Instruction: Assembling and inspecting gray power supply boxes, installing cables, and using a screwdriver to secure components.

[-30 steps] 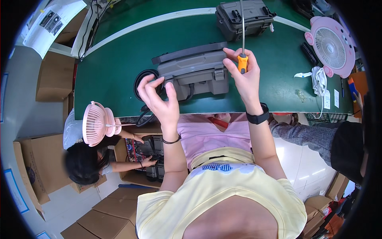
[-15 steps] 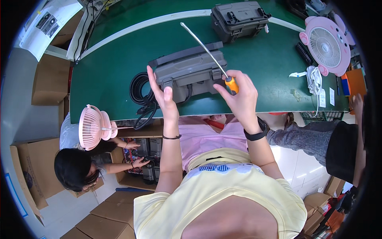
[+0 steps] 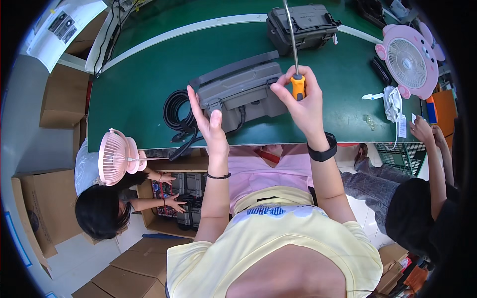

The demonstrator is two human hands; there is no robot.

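Note:
A grey plastic device case [image 3: 242, 92] lies on the green table [image 3: 139, 94] in front of me. My left hand [image 3: 207, 121] is raised with fingers apart, its palm against the case's near left corner. My right hand [image 3: 302, 102] grips the orange handle of a long screwdriver [image 3: 293, 49], whose metal shaft points up and away over the table. A black coiled cable [image 3: 176, 111] lies to the left of the case.
A second dark grey case [image 3: 303, 22] stands at the table's far side. A pink fan [image 3: 410, 59] stands at right, another pink fan [image 3: 117, 156] clamped at the left edge. One person crouches at a cardboard box [image 3: 171, 198] below; another person's hand [image 3: 422, 130] reaches at right.
My right hand has swung the screwdriver from leaning left to pointing almost straight up and away. My left hand has stayed against the grey case.

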